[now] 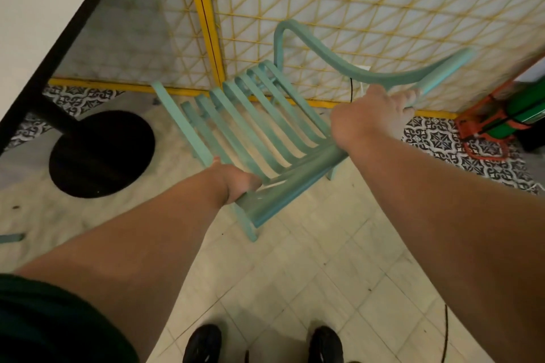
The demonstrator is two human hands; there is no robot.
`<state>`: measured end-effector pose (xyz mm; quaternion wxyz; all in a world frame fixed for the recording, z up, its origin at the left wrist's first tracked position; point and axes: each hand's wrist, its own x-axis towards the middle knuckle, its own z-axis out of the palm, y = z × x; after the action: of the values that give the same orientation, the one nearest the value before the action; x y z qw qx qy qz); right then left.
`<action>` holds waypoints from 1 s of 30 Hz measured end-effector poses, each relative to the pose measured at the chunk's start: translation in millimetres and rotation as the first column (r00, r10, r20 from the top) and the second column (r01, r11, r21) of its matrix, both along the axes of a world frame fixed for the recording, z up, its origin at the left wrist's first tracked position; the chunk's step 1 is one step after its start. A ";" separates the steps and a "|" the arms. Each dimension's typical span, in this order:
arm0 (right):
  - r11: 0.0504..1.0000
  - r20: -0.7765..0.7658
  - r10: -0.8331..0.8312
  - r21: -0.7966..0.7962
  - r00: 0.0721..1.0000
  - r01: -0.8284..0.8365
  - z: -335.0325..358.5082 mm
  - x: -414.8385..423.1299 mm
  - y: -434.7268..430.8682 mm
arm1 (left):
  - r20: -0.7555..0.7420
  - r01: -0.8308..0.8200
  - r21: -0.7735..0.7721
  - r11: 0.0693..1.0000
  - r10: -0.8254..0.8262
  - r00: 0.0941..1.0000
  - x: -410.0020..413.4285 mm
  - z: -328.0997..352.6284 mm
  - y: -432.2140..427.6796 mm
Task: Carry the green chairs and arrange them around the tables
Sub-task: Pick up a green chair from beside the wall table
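A pale green slatted chair (253, 124) hangs tilted in front of me, above the tiled floor. My left hand (236, 181) grips the near edge of its seat frame. My right hand (373, 115) is closed around the curved top rail of the backrest, where it meets the side. The chair's seat slats face up and left, and one leg points down toward my feet. To the left stands a white table (44, 9) with a black edge, on a black post and round black base (101, 153).
A yellow-framed mesh screen (354, 23) stands right behind the chair. At the right edge a green cylinder (519, 112) sits in an orange stand on patterned tiles. A thin black cable (446, 333) runs over the floor at lower right. My black shoes (203, 343) show at the bottom.
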<state>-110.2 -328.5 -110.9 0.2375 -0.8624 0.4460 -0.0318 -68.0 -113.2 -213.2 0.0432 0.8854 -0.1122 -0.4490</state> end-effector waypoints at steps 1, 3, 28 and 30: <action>1.000 -0.003 0.005 -0.003 1.000 -0.005 0.4 1.1 -2.9 | -0.021 0.007 0.003 1.000 -0.007 1.000 1.8 -1.3 0.3; 1.000 -0.006 0.020 -0.017 1.000 -0.020 0.7 1.9 -8.3 | -0.017 0.058 0.012 0.998 -0.058 0.998 2.1 -7.3 -0.1; 0.949 -0.090 0.289 -0.103 0.953 -0.298 1.8 21.8 -109.8 | 0.212 0.110 -0.071 0.991 -0.093 0.973 -66.5 0.4 -109.0; 0.946 -0.105 0.296 -0.107 0.949 -0.307 2.5 25.5 -120.7 | 0.193 -0.029 -0.081 0.996 0.045 0.980 -69.3 -8.9 -123.8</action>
<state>-84.8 -449.1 -108.4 0.1665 -0.9339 0.3161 0.0153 -137.3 -237.1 -222.0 0.0748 0.9247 -0.1169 -0.3546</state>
